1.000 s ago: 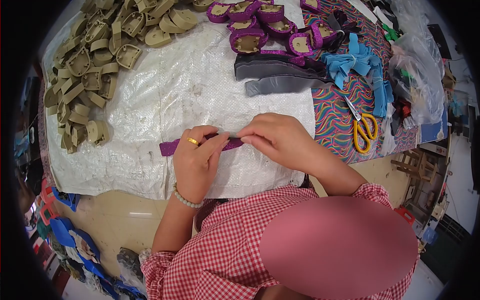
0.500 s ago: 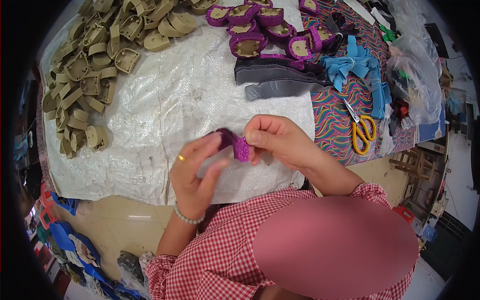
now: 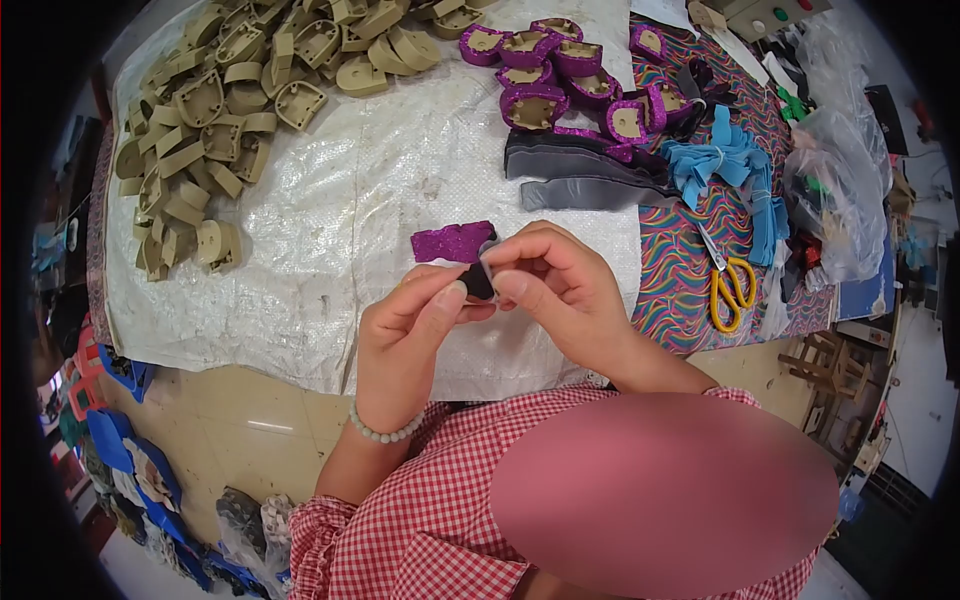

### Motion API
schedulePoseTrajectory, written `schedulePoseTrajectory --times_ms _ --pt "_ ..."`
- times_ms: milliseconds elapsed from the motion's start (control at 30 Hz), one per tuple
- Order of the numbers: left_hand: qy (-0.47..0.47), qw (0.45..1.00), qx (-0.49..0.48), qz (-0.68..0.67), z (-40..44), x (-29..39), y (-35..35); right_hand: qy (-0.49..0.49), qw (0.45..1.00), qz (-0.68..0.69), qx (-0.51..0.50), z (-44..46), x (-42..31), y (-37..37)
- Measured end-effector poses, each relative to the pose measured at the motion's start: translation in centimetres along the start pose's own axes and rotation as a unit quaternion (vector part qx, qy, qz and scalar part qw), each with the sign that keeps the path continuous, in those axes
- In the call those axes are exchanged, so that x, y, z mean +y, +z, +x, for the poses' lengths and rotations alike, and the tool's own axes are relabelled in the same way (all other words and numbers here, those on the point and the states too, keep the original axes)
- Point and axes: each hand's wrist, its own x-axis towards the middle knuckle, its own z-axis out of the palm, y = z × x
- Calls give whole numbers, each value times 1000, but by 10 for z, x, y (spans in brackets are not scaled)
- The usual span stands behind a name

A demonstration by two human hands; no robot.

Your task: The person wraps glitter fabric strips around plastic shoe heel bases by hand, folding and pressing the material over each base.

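Observation:
A purple glitter strip (image 3: 452, 243) stretches out just beyond my fingertips, over the white woven sheet (image 3: 340, 200). It bends back into my hands, where a black underside and a thin greyish edge show. My left hand (image 3: 408, 325) pinches the bent part from the left between thumb and fingers. From the right, my right hand (image 3: 550, 285) pinches the greyish edge and end of the strip. The fingers partly hide the fold, so I cannot tell whether the greyish edge is a separate layer.
Tan heel-shaped blocks (image 3: 200, 150) lie piled at the far left. Purple-covered blocks (image 3: 530, 105) sit at the back, with dark grey strips (image 3: 590, 190) in front. To the right are blue strips (image 3: 720, 160), yellow-handled scissors (image 3: 730, 290) and clear plastic bags (image 3: 835, 190).
My left hand has closed from a loose, moving pose into a pinch on the strip. The strip has turned, its purple face now spread out beyond my fingers. The view has shifted slightly.

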Motion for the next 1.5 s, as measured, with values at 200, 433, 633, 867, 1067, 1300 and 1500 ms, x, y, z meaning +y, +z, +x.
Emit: schedulePoseTrajectory --times_ms 200,433,633,867,1067,1300,1500 --pt "6 1000 4 20 -6 3 -4 18 998 -67 -10 -1 -11 5" --pt "2 998 61 -32 -17 12 -29 161 981 54 98 -21 5 -35" --pt "86 994 51 -52 -31 38 -43 187 941 -162 233 -75 5 -112" --pt "53 996 47 -56 -15 44 -22 466 828 -288 119 -224 -56 -202" --pt "-23 984 -148 -100 -8 32 57 243 762 -535 273 -235 -71 -173" --pt "-80 990 -6 -115 -1 -4 32 17 860 -410 303 -139 -50 -136" --pt "-70 982 155 -87 -33 -29 -32 -71 897 -424 107 -70 -36 -89"
